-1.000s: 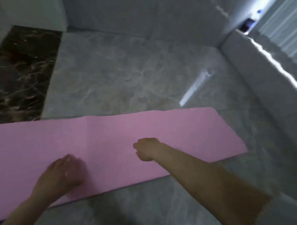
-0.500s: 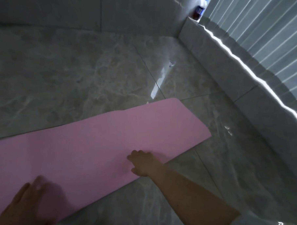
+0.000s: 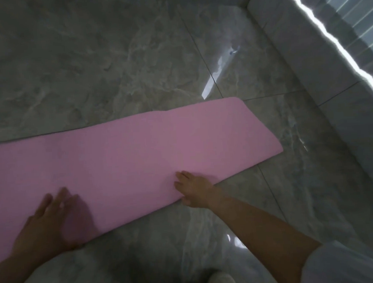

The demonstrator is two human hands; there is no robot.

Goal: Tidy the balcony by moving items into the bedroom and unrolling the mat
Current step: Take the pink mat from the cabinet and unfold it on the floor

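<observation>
While both hands, left hand [image 3: 50, 222] and right hand [image 3: 194, 189], press spread-fingered on its near edge, the pink mat [image 3: 139, 156] lies unrolled across the floor [image 3: 92, 70]; smoothing likely remains.

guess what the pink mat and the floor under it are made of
Pink mat: probably thin foam or rubber, matte; it shows no glare and lies flat with a soft, rounded corner.
Floor: likely polished marble-look tile, glossy; grey veining, grout lines and bright reflections.
</observation>
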